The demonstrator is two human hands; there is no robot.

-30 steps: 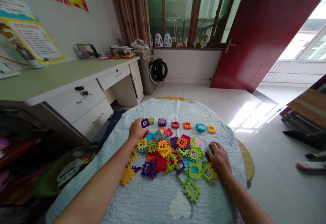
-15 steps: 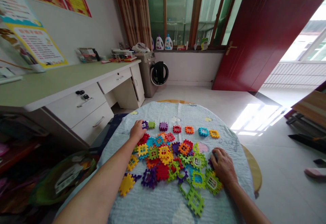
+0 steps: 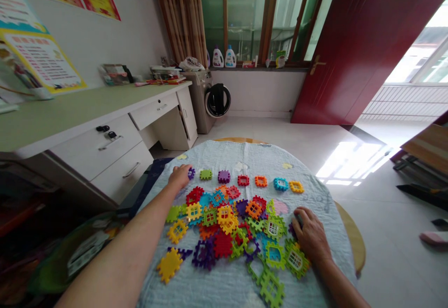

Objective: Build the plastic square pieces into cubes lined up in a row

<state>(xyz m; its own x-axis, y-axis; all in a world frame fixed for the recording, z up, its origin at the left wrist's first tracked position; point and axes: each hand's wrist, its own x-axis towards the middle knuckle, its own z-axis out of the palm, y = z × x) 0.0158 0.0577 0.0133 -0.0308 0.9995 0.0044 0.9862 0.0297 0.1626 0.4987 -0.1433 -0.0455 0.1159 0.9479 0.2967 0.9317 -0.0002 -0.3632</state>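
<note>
Six blocks (image 3: 243,180) form a row on the cloth (image 3: 203,289), from a green one (image 3: 206,174) to a yellow one (image 3: 297,186). Your left hand (image 3: 179,176) pinches a dark purple block (image 3: 191,173) just left of the green one. Your right hand (image 3: 311,235), fingers curled, rests at the right edge of the heap (image 3: 224,214); whether it grips anything, I can't tell.

Red door (image 3: 345,42) stands open; washing machine (image 3: 202,100) beside desk (image 3: 91,100).

Purple windowed block (image 3: 191,173), partly hidden
</note>
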